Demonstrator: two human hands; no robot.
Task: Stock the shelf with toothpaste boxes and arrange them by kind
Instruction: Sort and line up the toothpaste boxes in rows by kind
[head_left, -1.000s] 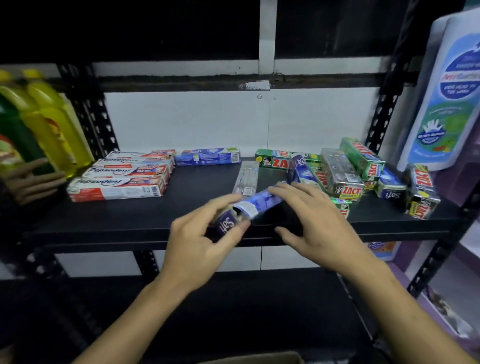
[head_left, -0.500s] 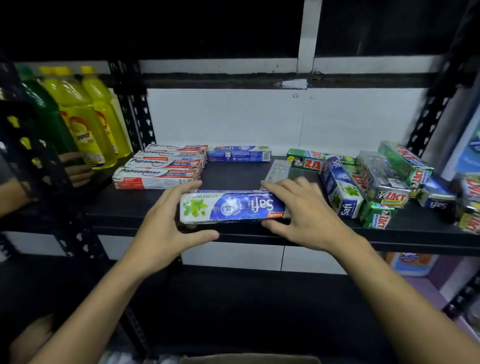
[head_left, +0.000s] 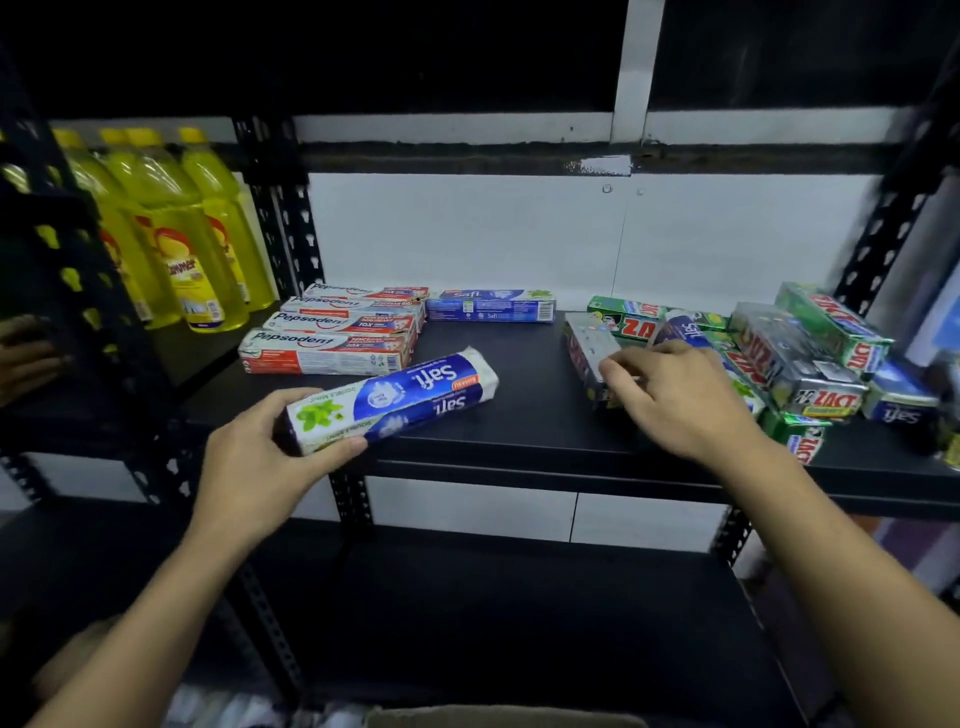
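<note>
My left hand (head_left: 254, 467) grips the near end of a blue and white Safi box (head_left: 405, 395), which lies slanted on the front of the black shelf (head_left: 519, 431), its far end pointing up and right. My right hand (head_left: 680, 400) is at a grey toothpaste box (head_left: 584, 338) to the right, fingertips on its near end; whether it grips the box is hidden. Several Pepsodent boxes (head_left: 332, 338) are stacked at the back left. A second Safi box (head_left: 491, 306) lies against the back wall beside them.
A loose pile of green Zact, grey and Safi boxes (head_left: 810, 364) fills the shelf's right side. Yellow bottles (head_left: 182, 234) stand on the neighbouring left shelf, where another person's hand (head_left: 26, 358) shows. A lower black shelf (head_left: 519, 613) and a cardboard box edge (head_left: 493, 719) lie below.
My right hand has let go of the Safi box and moved right to the grey box. My left hand alone now holds the Safi box, swung so its far end points back right.
</note>
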